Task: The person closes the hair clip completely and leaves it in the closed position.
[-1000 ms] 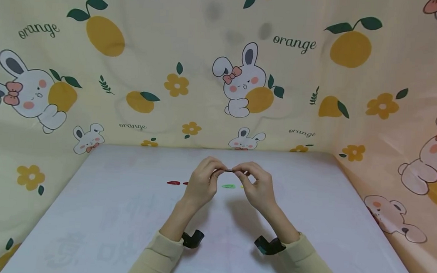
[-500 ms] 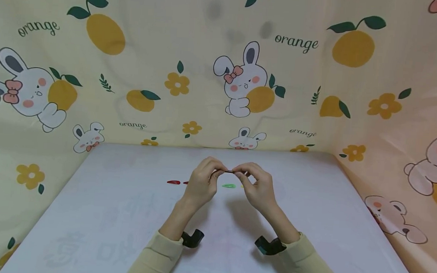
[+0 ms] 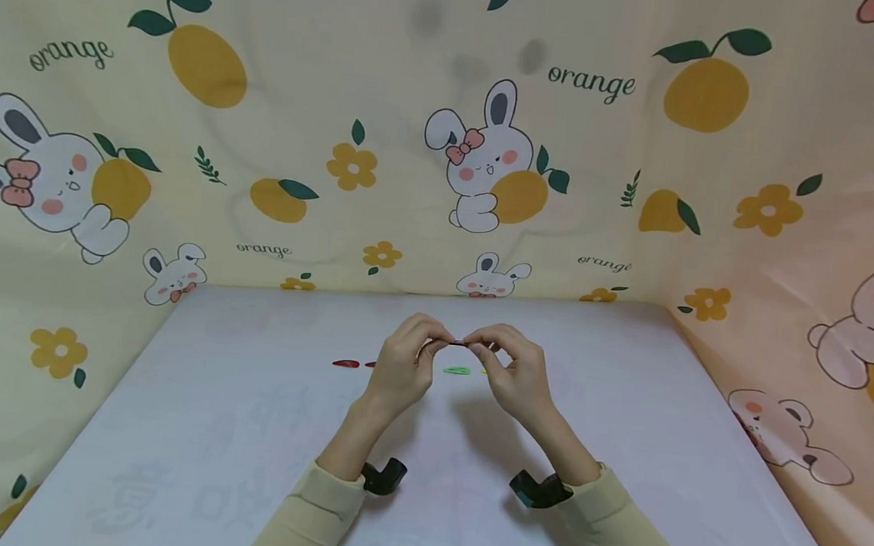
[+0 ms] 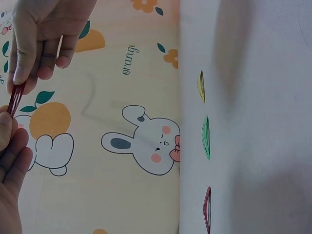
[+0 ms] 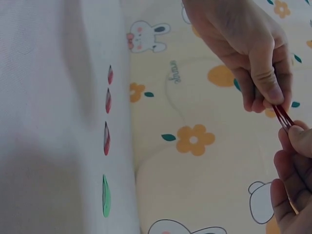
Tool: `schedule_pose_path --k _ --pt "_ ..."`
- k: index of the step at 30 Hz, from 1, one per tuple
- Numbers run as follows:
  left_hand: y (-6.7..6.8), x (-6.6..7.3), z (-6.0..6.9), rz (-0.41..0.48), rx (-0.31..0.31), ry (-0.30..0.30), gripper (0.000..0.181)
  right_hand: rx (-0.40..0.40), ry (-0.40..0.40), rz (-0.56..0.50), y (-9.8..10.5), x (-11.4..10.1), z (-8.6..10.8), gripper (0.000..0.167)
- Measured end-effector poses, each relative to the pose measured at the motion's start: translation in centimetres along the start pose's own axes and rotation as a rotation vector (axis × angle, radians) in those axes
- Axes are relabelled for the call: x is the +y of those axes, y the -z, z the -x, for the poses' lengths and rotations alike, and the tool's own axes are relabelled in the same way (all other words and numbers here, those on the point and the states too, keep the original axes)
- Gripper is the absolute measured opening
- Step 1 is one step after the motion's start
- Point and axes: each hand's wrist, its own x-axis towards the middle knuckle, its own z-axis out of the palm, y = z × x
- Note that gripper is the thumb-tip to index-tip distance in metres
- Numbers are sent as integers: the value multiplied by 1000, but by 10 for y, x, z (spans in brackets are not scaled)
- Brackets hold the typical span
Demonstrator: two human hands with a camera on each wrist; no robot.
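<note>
Both hands are raised above the far half of the table, fingertips nearly meeting. Between them is a dark red snap hair clip (image 5: 282, 117), its narrow strips slightly spread. My left hand (image 3: 403, 369) pinches one end between thumb and fingers. The other end is pinched by my right hand (image 3: 515, 378). On the table behind the hands, a green hair clip (image 3: 457, 371) and a red hair clip (image 3: 345, 363) lie in a row. The left wrist view also has a yellow hair clip (image 4: 201, 87); in the head view the right hand mostly hides it.
Several red clips, such as the topmost red clip (image 5: 110, 74) in the right wrist view, continue the row. The white table (image 3: 210, 426) ends at a patterned cloth (image 3: 396, 212) at the back and sides. Each wrist wears a black camera (image 3: 385, 476).
The hands stay in the same place, both still gripping the red clip. The head view shifts very slightly; the clips on the table have not moved.
</note>
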Motion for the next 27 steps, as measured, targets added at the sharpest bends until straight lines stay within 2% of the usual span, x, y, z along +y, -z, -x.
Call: schedule_pose_path --k 9,16,27 --pt "1 1 -1 23 -3 -8 13 -7 -59 -14 0 -1 0 20" --pt "1 1 -2 68 1 -28 4 -12 -120 -73 1 -1 0 19" --pt "0 1 -2 17 13 -59 13 -22 -177 -83 4 -4 0 15"
